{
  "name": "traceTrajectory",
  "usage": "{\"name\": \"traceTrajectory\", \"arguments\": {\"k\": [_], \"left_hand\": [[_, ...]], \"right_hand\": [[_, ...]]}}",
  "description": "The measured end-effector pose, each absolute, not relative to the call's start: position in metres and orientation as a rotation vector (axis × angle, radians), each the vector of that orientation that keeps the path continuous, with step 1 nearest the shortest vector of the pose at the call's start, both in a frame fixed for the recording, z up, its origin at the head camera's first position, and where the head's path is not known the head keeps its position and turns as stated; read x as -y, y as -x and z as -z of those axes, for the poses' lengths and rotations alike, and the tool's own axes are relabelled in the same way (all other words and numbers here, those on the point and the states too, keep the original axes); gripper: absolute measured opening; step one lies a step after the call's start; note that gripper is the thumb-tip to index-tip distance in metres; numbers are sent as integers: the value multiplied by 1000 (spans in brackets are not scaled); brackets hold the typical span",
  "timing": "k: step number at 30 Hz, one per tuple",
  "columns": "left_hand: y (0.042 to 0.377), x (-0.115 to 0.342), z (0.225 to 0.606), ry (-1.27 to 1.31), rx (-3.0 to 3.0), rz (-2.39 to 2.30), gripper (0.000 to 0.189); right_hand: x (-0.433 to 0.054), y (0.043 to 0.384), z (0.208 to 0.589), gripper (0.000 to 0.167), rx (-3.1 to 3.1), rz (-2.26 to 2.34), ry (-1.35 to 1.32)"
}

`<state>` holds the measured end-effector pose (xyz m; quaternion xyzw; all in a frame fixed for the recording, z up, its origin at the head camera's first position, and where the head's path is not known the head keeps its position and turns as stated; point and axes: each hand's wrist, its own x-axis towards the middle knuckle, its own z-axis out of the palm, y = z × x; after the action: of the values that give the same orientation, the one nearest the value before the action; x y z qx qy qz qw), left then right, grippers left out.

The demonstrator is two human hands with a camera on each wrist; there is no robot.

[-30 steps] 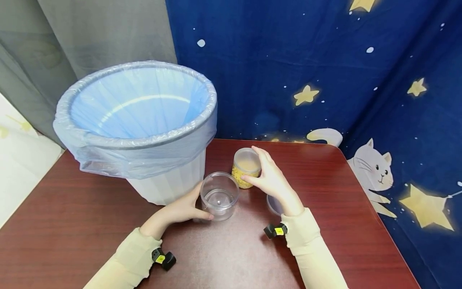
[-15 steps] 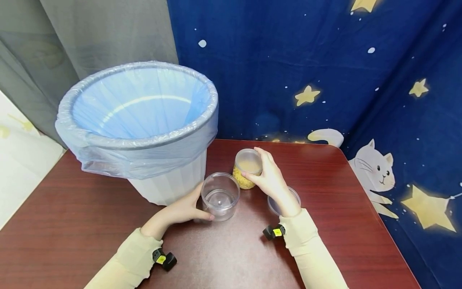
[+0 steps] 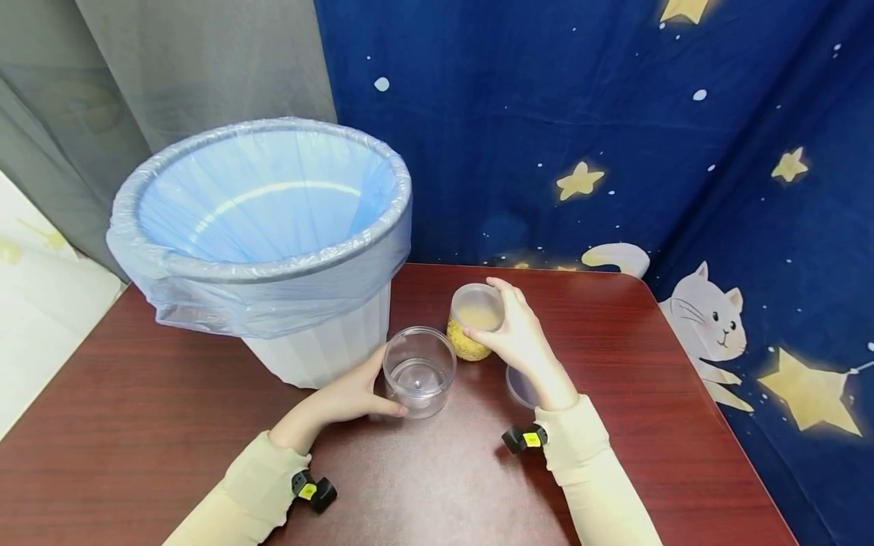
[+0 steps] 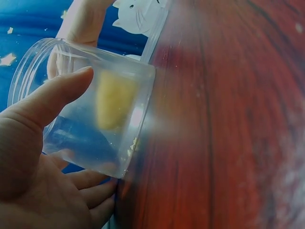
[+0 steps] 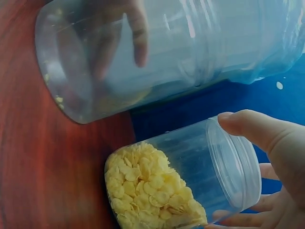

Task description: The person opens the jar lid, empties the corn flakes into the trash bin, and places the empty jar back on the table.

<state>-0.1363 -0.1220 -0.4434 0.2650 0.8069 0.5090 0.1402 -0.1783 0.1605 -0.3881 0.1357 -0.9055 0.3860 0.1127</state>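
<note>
- Surface (image 3: 437, 493): red-brown; far edge at twelve o'clock beyond the jars, broad stretch at six between the sleeves.
- Bin (image 3: 328, 345): white, blue-lined; at the clear jar's ten o'clock.
- Left grip (image 3: 348, 394): bare hand, holding the clear jar (image 3: 419, 398) at its two o'clock.
- Right grip (image 3: 517, 334): bare hand, holding the flake jar (image 3: 464, 341) by its upper end, at nine o'clock.
- Lid (image 3: 521, 388): partly behind the right wrist.
- Crumbs (image 5: 59, 100): yellow, at the clear jar's base; shown by wrist views only.

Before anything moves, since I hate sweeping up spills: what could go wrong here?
The jar of flakes in the right hand could bump the clear jar close beside it, held by the left hand. Drawn back, the right hand might knock the round lid lying nearby.
</note>
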Motion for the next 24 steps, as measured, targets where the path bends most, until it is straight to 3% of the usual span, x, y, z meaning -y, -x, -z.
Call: {"name": "traceTrajectory", "arguments": {"k": [16, 24], "left_hand": [[130, 121, 427, -802, -2390, -1388, 110], [121, 121, 402, -626, -2509, -1208, 106]], "right_hand": [[-182, 152, 343, 86, 2582, -1190, -388], [-187, 140, 331, 84, 2575, -1204, -390]]}}
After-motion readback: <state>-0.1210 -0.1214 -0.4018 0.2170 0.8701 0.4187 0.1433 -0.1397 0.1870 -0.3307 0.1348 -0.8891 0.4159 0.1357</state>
